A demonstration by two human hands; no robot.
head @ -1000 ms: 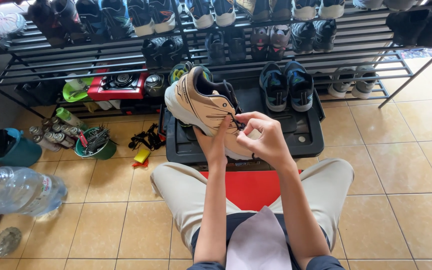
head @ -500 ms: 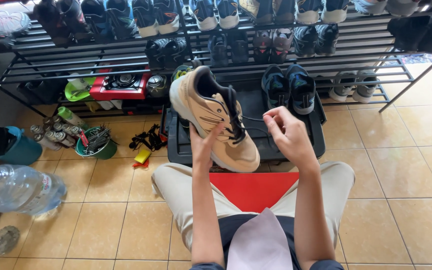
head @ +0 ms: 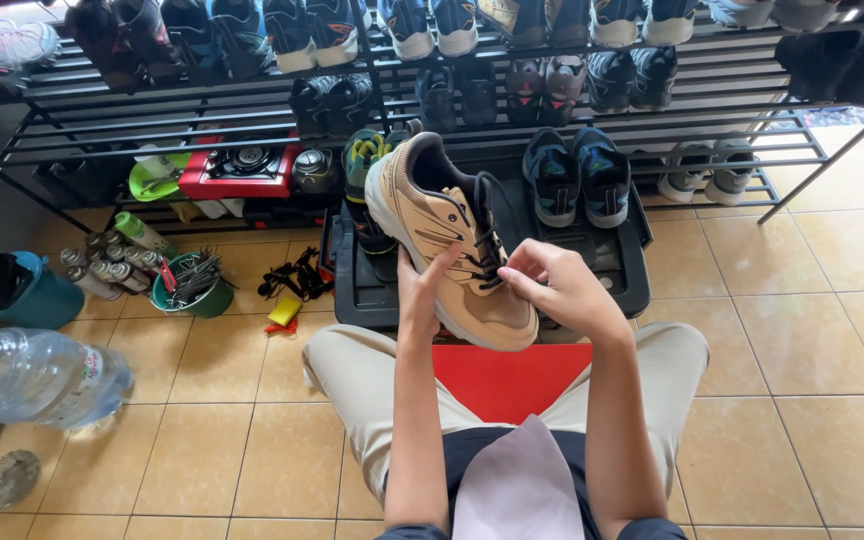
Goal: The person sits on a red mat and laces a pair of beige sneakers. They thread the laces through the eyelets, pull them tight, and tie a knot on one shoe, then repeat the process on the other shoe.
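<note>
1. the tan running shoe (head: 452,245) is held up in front of the person, above a black plastic tray (head: 622,270) on the tiled floor (head: 802,340), toe pointing back toward the person's lap
2. the left hand (head: 420,290) supports the shoe from beneath and along its side, fingers closed around the sole edge with the forefinger stretched up along the upper
3. the right hand (head: 557,285) sits at the lacing, fingertips pinched shut on the dark laces (head: 487,245) near the lower eyelets
4. judging by its build, the shoe should be light, with a soft, yielding upper and a firmer, slightly springy sole; it looks neither fragile nor slippery
5. the sole edge and heel look like the firmest places to grip it; the laces are thin and limp, so they want a fingertip pinch rather than a full grasp
6. behind the tray stands a black metal shoe rack (head: 202,110) filled with pairs, a blue pair of trainers (head: 577,175) nearest the held shoe
7. to the left lie a green bucket of tools (head: 192,285), a red camping stove (head: 242,165) and a clear water bottle (head: 32,375), well apart from the hands
</note>
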